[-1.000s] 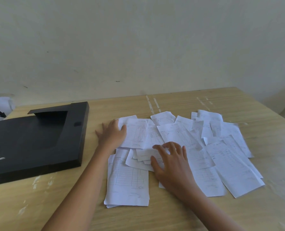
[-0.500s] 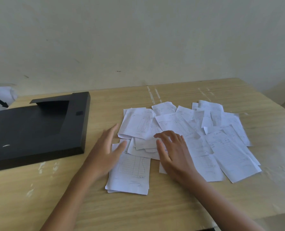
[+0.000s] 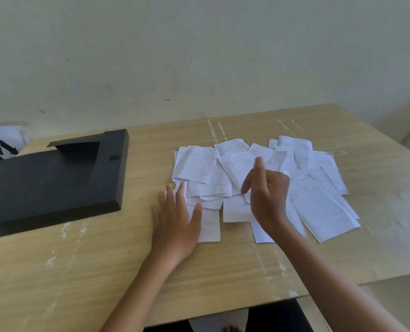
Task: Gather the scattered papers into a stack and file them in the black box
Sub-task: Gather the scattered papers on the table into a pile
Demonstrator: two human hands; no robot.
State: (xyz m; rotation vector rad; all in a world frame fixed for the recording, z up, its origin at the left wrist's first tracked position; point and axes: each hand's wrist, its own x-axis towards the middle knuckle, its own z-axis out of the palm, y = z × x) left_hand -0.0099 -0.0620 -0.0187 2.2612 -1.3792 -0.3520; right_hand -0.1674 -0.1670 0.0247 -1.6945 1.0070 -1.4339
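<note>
Both hands have changed their work within the last second. Her or his left hand [image 3: 175, 220], which lay on the far-left sheets, has slid back toward the near edge and now rests flat and spread, fingers apart, on the nearest sheet. The right hand [image 3: 267, 190] has lifted off the pile and curls its fingers, seemingly pinching one sheet's edge, though the grip is blurred. That suggests gathering has only begun. The scattered white printed papers [image 3: 319, 202] lie overlapping at the middle of the pale wooden surface [image 3: 67, 271]; roughly fifteen sheets, too layered to count exactly. One flat black file box [image 3: 50, 180] sits near the left edge, well apart from them, nothing filed.
</note>
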